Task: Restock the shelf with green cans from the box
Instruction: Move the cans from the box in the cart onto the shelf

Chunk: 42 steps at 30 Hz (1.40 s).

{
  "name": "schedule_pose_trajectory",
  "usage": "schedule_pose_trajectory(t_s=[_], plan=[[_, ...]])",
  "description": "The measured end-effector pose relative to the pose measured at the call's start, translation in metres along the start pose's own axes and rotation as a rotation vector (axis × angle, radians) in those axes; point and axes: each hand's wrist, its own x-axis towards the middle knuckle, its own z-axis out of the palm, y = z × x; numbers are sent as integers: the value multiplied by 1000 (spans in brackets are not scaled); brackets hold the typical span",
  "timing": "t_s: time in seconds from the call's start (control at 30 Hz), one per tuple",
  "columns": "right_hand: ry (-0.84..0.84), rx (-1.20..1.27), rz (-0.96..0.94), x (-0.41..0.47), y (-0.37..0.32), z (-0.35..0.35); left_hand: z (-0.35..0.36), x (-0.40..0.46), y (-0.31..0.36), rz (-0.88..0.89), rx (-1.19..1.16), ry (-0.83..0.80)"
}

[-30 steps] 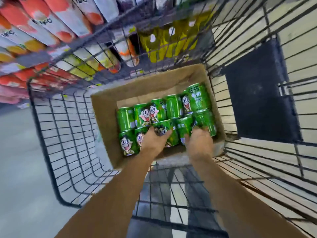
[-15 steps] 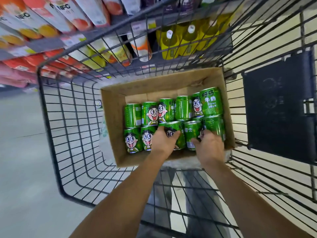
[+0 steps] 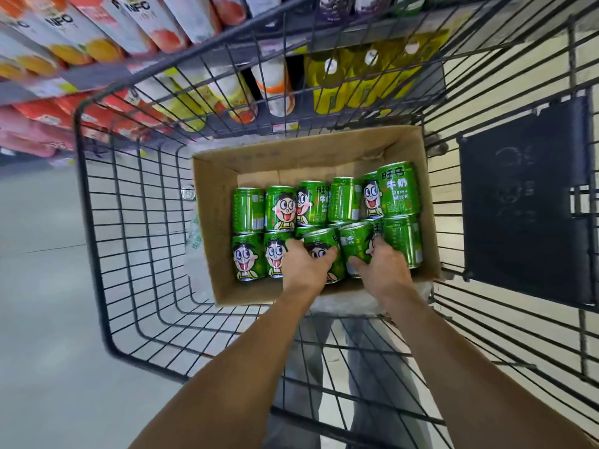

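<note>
A cardboard box (image 3: 214,176) sits inside a black wire shopping cart (image 3: 97,241). Several green cans with a cartoon face lie in it in two rows. My left hand (image 3: 306,268) grips one green can (image 3: 321,246) in the near row, tilted up out of the row. My right hand (image 3: 384,270) grips the neighbouring green can (image 3: 355,241), also lifted at an angle. The far row of cans (image 3: 324,202) lies untouched. The shelf (image 3: 201,63) with bottled drinks rises beyond the cart's front.
A dark flap (image 3: 525,196) hangs on the cart's right side. Juice cartons (image 3: 97,30) and yellow bottles (image 3: 356,79) fill the shelves ahead. Grey floor (image 3: 39,286) lies to the left. My legs show through the cart's bottom grid.
Both hands have closed around a can each in the near row and tipped them up. The view has shifted slightly, bringing the box closer.
</note>
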Motion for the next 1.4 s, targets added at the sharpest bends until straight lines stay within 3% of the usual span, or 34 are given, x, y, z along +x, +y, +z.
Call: schedule_pose_trajectory(t_s=[0.33, 0.63, 1.0, 1.4], plan=[[-3, 121, 36, 4, -8, 3, -4, -3, 3, 94, 196, 15], [36, 83, 25, -32, -25, 9, -38, -20, -4, 153, 203, 79], [161, 113, -245, -147, -42, -42, -112, -107, 10, 228, 75, 288], [373, 261, -587, -276, -31, -112, -172, -271, 35, 533, -159, 497]])
